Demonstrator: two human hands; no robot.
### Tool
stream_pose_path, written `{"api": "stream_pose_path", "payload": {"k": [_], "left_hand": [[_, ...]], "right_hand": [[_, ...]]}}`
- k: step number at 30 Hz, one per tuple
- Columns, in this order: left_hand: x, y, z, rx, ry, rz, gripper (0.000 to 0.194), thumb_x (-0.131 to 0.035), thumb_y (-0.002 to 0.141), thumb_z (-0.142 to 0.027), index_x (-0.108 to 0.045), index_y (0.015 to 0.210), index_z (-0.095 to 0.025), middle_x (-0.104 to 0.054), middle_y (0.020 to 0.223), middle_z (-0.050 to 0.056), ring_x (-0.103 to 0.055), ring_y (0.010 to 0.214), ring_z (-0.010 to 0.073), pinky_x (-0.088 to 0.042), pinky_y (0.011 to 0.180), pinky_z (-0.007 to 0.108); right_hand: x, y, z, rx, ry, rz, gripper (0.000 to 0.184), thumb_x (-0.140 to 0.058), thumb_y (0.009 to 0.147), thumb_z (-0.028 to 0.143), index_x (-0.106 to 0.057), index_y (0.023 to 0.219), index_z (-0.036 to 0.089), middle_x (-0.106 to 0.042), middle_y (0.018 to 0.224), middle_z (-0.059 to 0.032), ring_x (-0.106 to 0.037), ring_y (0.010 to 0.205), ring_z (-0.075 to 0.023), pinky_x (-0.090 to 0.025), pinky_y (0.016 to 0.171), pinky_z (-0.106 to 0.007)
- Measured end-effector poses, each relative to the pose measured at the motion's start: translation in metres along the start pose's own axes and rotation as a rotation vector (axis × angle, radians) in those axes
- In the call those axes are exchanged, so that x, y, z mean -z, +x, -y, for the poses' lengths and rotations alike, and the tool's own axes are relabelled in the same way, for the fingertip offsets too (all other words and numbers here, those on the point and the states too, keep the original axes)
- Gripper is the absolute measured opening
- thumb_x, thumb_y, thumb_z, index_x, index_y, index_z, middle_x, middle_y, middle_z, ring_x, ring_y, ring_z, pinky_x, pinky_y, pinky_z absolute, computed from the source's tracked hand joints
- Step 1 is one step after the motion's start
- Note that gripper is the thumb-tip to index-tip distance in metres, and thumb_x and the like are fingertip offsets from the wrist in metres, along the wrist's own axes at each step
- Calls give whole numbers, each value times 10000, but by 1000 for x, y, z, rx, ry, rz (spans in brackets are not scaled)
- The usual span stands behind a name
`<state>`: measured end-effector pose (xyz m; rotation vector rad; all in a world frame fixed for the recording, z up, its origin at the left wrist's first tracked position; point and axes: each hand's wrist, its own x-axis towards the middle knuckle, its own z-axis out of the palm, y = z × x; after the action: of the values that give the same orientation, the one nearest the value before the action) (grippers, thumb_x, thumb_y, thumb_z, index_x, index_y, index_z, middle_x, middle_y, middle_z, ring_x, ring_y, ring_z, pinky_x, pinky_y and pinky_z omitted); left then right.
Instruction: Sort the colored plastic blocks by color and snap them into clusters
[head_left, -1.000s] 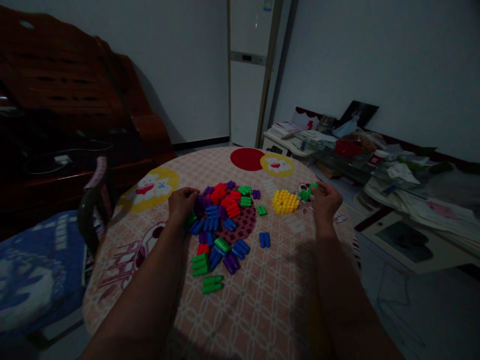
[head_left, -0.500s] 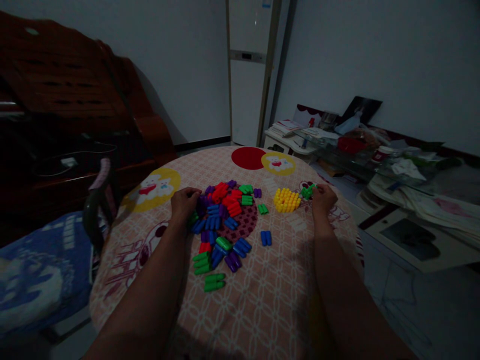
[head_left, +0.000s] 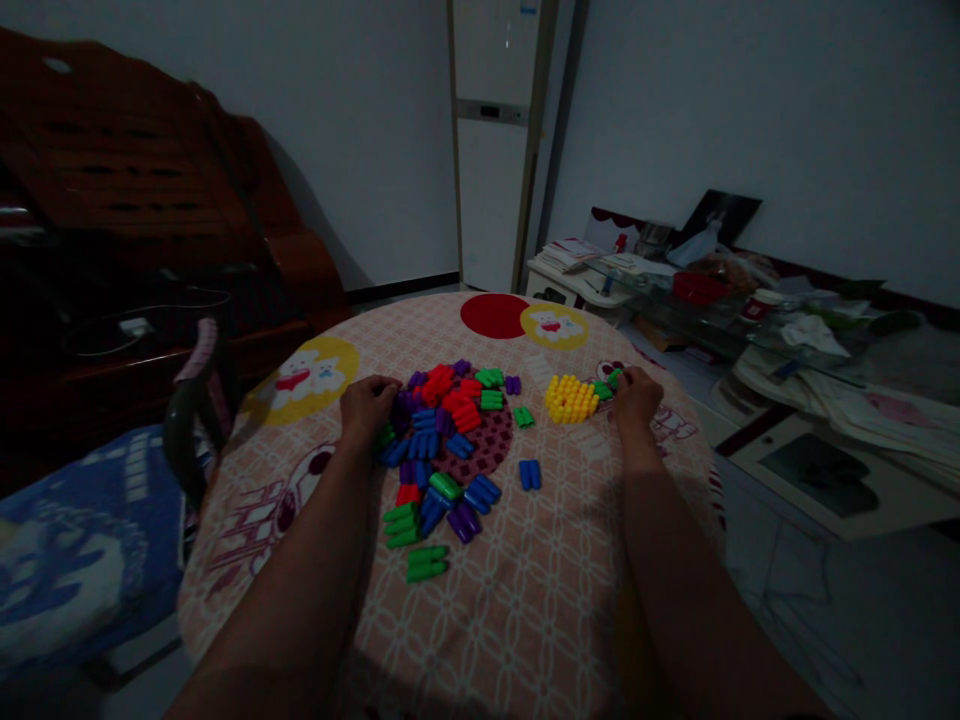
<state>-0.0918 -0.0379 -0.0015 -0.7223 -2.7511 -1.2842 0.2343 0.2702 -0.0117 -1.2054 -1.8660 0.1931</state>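
Observation:
On the left of the table, my left hand (head_left: 367, 408) rests at the edge of a pile of plastic building blocks, its fingers pinched together beside purple blocks (head_left: 406, 405). Whatever is between those fingertips is hidden. Red blocks (head_left: 438, 382), blue blocks (head_left: 424, 440) and green blocks (head_left: 402, 524) make up much of the pile. Over on the right, my right hand (head_left: 637, 398) has its fingers closed on small green blocks (head_left: 603, 390). These green pieces meet the right side of a yellow cluster of joined blocks (head_left: 571, 400), which lies on the cloth.
A patterned tablecloth (head_left: 517, 620) covers the round table. Single blocks lie apart from the pile, among them a blue block (head_left: 529, 474) and a green block (head_left: 523, 416). A chair (head_left: 196, 400) stands at the left, and a cluttered glass-topped cabinet (head_left: 675, 310) at the right.
My right hand has shifted slightly left, bringing the green blocks up against the yellow cluster; more of the green shows now. My left hand stays at the pile's edge.

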Motion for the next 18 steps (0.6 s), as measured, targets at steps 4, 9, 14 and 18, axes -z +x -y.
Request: {"api": "stream_pose_path", "payload": {"k": [4, 9, 14, 18], "left_hand": [[-1, 1, 2, 3, -3, 17, 310, -589, 778, -294, -808, 962, -174, -792, 988, 78, -715, 924, 249, -526, 845, 309], [-1, 1, 3, -9, 10, 26, 342, -572, 791, -320, -804, 992, -167, -792, 1003, 77, -711, 938, 242, -519, 844, 301], [-1, 1, 3, -35, 22, 35, 348, -562, 797, -308, -802, 998, -157, -790, 1014, 91, -707, 968, 251, -507, 864, 313], [-3, 3, 6, -27, 15, 43, 359, -565, 795, -311, -799, 1012, -147, -785, 1041, 108, -706, 976, 259, -506, 867, 323]], "right_hand": [[-2, 0, 1, 26, -69, 95, 179, -571, 794, 219, -735, 804, 148, -725, 779, -112, -601, 736, -216, -422, 717, -325], [0, 1, -4, 6, -109, 71, 219, -528, 829, 195, -738, 817, 136, -734, 833, -117, -626, 776, -222, -442, 748, -330], [2, 0, -4, 32, -128, 32, 301, -523, 841, 198, -751, 1013, 102, -740, 978, -168, -650, 896, -270, -473, 830, -379], [7, -3, 0, 167, -60, -70, 320, -477, 845, 158, -755, 1002, 131, -742, 1010, -168, -648, 960, -274, -475, 889, -393]]}}
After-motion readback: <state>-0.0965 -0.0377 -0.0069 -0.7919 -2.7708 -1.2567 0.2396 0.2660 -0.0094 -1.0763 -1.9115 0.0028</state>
